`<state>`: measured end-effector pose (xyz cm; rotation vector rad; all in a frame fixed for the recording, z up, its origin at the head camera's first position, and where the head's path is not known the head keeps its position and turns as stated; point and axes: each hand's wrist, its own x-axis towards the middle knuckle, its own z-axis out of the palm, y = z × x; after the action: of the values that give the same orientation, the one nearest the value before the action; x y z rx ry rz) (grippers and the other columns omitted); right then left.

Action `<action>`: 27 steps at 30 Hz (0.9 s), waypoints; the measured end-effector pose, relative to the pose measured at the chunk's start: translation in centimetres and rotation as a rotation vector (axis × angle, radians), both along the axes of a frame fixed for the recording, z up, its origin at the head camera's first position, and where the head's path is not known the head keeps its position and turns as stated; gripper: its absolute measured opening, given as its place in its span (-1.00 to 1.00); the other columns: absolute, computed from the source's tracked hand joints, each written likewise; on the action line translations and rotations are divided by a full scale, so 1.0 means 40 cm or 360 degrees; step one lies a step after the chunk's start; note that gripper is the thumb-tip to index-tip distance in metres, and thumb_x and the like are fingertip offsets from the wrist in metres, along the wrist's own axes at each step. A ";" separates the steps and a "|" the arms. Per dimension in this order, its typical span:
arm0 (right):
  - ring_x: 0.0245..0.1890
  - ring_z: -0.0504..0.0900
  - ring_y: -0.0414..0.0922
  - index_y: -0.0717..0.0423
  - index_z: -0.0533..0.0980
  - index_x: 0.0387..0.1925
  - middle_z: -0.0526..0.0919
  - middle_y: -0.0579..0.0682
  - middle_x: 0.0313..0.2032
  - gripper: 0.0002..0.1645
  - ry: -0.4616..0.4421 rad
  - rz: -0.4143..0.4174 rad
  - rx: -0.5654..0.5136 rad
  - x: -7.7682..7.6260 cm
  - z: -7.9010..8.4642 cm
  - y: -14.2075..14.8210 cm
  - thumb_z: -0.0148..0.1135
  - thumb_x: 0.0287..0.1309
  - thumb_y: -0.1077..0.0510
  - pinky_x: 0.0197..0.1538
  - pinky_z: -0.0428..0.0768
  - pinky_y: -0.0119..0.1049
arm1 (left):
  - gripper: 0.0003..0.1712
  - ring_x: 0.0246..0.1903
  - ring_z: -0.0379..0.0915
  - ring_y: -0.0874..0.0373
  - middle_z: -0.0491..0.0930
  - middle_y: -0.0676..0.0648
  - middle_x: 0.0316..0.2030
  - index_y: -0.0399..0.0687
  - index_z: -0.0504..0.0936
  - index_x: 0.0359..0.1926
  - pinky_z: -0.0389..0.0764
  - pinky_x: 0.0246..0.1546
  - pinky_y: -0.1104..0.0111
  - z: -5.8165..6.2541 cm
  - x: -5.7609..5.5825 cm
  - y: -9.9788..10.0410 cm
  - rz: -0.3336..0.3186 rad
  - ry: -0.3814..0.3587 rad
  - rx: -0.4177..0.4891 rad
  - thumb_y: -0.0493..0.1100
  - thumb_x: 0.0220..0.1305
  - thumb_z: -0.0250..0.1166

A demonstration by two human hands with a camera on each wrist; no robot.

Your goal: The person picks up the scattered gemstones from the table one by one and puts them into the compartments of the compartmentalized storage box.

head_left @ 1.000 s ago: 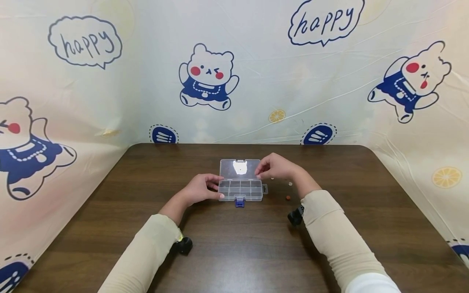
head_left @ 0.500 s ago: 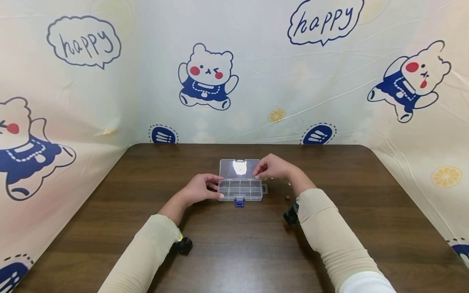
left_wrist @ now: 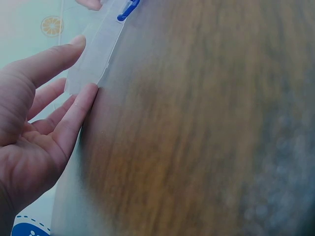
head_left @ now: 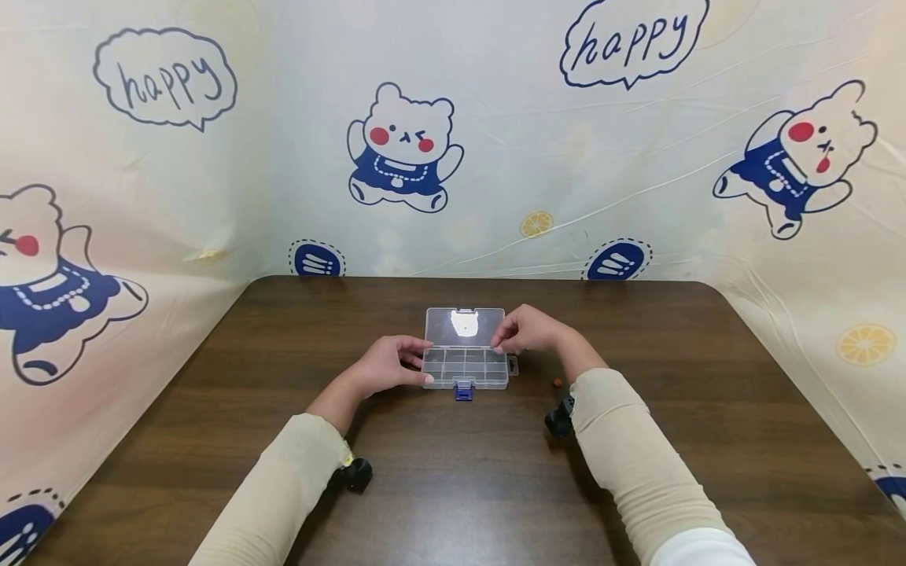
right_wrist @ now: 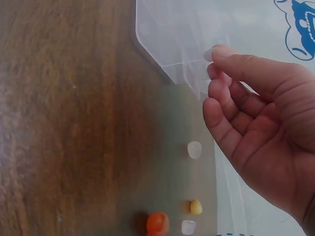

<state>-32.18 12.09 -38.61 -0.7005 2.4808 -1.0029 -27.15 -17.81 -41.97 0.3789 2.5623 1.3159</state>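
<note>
A clear plastic compartment box point(head_left: 465, 368) lies on the table with its lid point(head_left: 442, 326) swung back and its blue latch point(head_left: 463, 391) toward the person. My left hand point(head_left: 385, 363) grips the box's left end, thumb at the near corner and fingers by the hinge. Over the right end, near the hinge, my right hand point(head_left: 529, 328) pinches a small whitish piece point(right_wrist: 207, 55) between thumb and forefinger, seen in the right wrist view. The remaining right fingers are loosely curled. From the head view that piece is hidden by the fingers.
Right of the box, the right wrist view shows an orange-red piece point(right_wrist: 157, 224), a yellow piece point(right_wrist: 196, 206), a whitish translucent piece point(right_wrist: 195, 150) and a clear square one point(right_wrist: 188, 227). A clear hang tab point(head_left: 513, 365) juts from the box's right side. A printed cloth point(head_left: 495, 141) hangs behind the table.
My right hand has moved slightly toward the person, over the compartments' back right corner, and its forearm has shifted left. The white pieces beside it are now hidden in the head view. The left hand is still.
</note>
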 end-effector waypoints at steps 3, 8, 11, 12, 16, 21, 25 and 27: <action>-0.39 0.52 -0.11 0.12 0.72 -0.32 0.67 -0.05 -0.38 -0.93 0.0008 0.0011 0.0002 0.000 -0.005 0.000 0.37 0.13 0.29 -0.27 0.58 -0.29 | -0.27 -0.14 0.53 0.09 0.62 -0.05 -0.09 -0.05 0.59 0.17 0.60 -0.13 0.31 0.000 0.001 0.001 0.0002 0.0003 0.0001 -0.10 -0.09 0.61; -0.36 0.53 -0.10 0.11 0.73 -0.30 0.68 -0.05 -0.34 -0.91 -0.0003 -0.0006 -0.0004 0.004 -0.007 0.002 0.39 0.12 0.29 -0.24 0.59 -0.30 | -0.27 -0.14 0.52 0.10 0.62 -0.04 -0.09 -0.05 0.59 0.17 0.60 -0.13 0.32 0.000 0.001 0.002 0.0001 0.0005 -0.0005 -0.10 -0.09 0.61; -0.33 0.53 -0.09 0.12 0.72 -0.29 0.68 -0.05 -0.33 -0.89 -0.0022 -0.0025 -0.0016 0.006 -0.006 0.003 0.39 0.12 0.30 -0.21 0.60 -0.29 | -0.27 -0.14 0.53 0.10 0.62 -0.05 -0.09 -0.05 0.59 0.17 0.60 -0.13 0.31 0.000 0.000 0.002 0.0000 0.0004 -0.0001 -0.10 -0.09 0.61; -0.32 0.53 -0.09 0.12 0.72 -0.28 0.68 -0.05 -0.32 -0.89 -0.0025 -0.0029 -0.0020 0.007 -0.006 0.004 0.39 0.12 0.29 -0.20 0.60 -0.29 | -0.27 -0.14 0.53 0.09 0.62 -0.05 -0.09 -0.05 0.59 0.17 0.60 -0.13 0.31 -0.001 -0.001 0.002 0.0000 0.0005 0.0001 -0.10 -0.09 0.61; -0.32 0.53 -0.09 0.12 0.72 -0.28 0.68 -0.04 -0.34 -0.89 -0.0020 -0.0028 -0.0032 0.006 -0.004 0.004 0.40 0.11 0.28 -0.20 0.60 -0.28 | -0.27 -0.14 0.53 0.09 0.62 -0.04 -0.08 -0.05 0.59 0.17 0.60 -0.13 0.32 -0.002 -0.004 -0.001 0.0004 0.0008 -0.0009 -0.09 -0.09 0.61; -0.30 0.53 -0.06 0.10 0.72 -0.27 0.67 -0.04 -0.34 -0.89 -0.0009 -0.0050 -0.0068 0.008 -0.005 0.010 0.42 0.11 0.24 -0.18 0.61 -0.27 | -0.28 -0.14 0.53 0.09 0.62 -0.03 -0.09 -0.02 0.59 0.16 0.60 -0.13 0.32 -0.008 -0.004 0.001 0.0021 -0.0001 -0.0011 -0.10 -0.10 0.61; -0.31 0.53 -0.04 0.14 0.71 -0.27 0.67 -0.02 -0.35 -0.88 0.0005 -0.0064 -0.0148 0.019 0.001 0.020 0.42 0.10 0.24 -0.18 0.61 -0.25 | -0.28 -0.15 0.52 0.09 0.62 -0.02 -0.11 0.01 0.60 0.16 0.60 -0.12 0.33 -0.014 -0.007 0.001 0.0030 -0.0002 -0.0009 -0.10 -0.11 0.62; -0.32 0.53 -0.04 0.17 0.71 -0.26 0.68 -0.01 -0.35 -0.87 0.0007 -0.0063 -0.0178 0.025 0.007 0.023 0.42 0.10 0.25 -0.18 0.61 -0.26 | -0.27 -0.14 0.52 0.09 0.61 -0.03 -0.10 0.01 0.60 0.16 0.60 -0.12 0.32 -0.015 -0.008 0.000 0.0030 -0.0001 -0.0010 -0.09 -0.11 0.62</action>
<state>-31.18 13.01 -38.32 -0.6908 2.4666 -1.1635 -27.47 -17.81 -42.58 0.3543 2.5749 1.3139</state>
